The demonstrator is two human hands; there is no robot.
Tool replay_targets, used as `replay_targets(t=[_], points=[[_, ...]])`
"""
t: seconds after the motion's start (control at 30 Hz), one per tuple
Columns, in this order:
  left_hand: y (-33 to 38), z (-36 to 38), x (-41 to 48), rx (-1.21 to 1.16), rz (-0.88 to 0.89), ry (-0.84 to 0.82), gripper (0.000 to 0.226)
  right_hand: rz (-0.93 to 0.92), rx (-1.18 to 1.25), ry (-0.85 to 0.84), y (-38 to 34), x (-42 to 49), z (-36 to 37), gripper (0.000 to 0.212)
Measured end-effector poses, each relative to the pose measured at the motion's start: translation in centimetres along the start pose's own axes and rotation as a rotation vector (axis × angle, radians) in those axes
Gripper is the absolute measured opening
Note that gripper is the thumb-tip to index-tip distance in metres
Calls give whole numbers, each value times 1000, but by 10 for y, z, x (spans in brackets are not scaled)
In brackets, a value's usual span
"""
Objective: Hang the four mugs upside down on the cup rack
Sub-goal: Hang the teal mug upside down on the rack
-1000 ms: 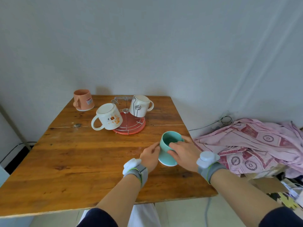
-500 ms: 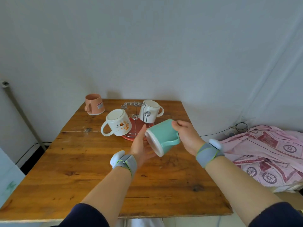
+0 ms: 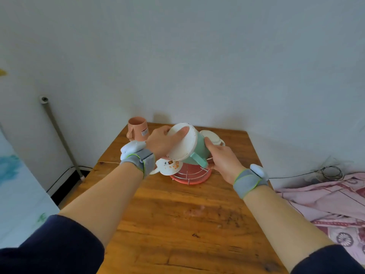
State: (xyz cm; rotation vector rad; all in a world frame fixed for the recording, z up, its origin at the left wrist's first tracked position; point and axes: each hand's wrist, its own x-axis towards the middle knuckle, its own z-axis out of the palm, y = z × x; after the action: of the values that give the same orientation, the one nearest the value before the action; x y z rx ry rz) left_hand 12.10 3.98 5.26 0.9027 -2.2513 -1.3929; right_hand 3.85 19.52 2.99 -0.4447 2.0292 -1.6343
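I hold a teal mug (image 3: 199, 153) tipped over above the cup rack (image 3: 190, 175), its white base turned toward me and its handle pointing down. My left hand (image 3: 162, 142) grips the base side. My right hand (image 3: 221, 159) holds the mouth side. Under the teal mug, a white mug with an orange print (image 3: 168, 167) hangs tilted on the rack. A plain white mug (image 3: 212, 138) sits on the rack behind. A pink mug (image 3: 137, 128) stands upright at the table's far left corner. The rack's wire pegs are hidden behind the mugs and hands.
The wooden table (image 3: 187, 224) stands against a white wall. A grey pipe (image 3: 59, 135) leans on the left wall. Pink patterned cloth (image 3: 325, 200) lies to the right of the table, with a coiled black cable (image 3: 331, 173) behind it.
The teal mug rose from the table's front right, turned base-up and moved over the rack. Both hands travelled with it, and my head came closer to the rack.
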Motion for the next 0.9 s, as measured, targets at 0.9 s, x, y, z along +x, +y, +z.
replay_targets(t=[0.9], points=[[-45,44,3,287,97,5,61,366,350,70,72,16,21,39]])
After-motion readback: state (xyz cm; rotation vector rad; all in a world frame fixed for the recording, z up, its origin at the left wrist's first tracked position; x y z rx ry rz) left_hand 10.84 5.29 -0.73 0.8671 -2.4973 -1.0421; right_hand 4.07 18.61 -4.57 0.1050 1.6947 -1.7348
